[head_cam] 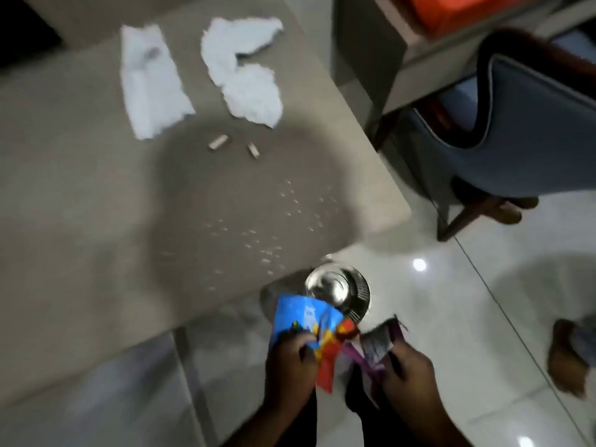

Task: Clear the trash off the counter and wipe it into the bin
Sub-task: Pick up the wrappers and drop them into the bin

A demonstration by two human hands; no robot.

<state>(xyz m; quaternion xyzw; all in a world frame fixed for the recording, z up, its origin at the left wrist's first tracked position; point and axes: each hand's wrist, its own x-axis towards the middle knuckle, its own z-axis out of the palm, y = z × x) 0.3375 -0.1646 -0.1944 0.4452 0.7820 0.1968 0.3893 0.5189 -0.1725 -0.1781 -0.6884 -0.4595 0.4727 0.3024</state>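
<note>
Wrappers sit pinched in my left hand and right hand, fingers closed on them, bin just beyond, left nearer.

No text was readable anywhere. The blue wrapper, gripped by the left hand, carried pale lettering just above the fingers, too blurred to make out. The purple wrapper showed no legible print.
</note>
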